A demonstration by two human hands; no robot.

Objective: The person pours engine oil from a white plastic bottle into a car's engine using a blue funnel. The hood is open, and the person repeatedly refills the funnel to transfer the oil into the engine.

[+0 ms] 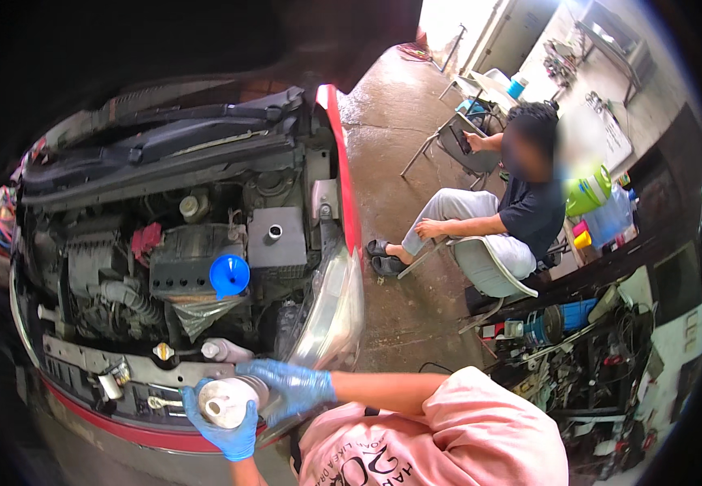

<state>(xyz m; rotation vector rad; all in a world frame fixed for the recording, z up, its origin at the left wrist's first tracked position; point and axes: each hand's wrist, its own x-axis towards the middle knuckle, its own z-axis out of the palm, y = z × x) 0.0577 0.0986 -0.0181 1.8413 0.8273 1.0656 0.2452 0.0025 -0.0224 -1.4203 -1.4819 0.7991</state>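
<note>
We had the blue funnel (229, 276) set at the engine (187, 249), but the white bottle (239, 397), gripped by our left hand (234, 436), our right hand (293, 390) alongside, its hold unclear, was above the red bumper (165, 440), not yet at the funnel.

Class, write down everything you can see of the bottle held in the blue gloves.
The bottle is whitish-grey and looks like plastic. Its rounded top narrows to a short round neck that appears uncapped; the side looks ridged. It is tilted, top towards the camera, by the car's front edge. The left grip cups its top end; the right grip lies against its right side. Its contents can't be seen.
</note>
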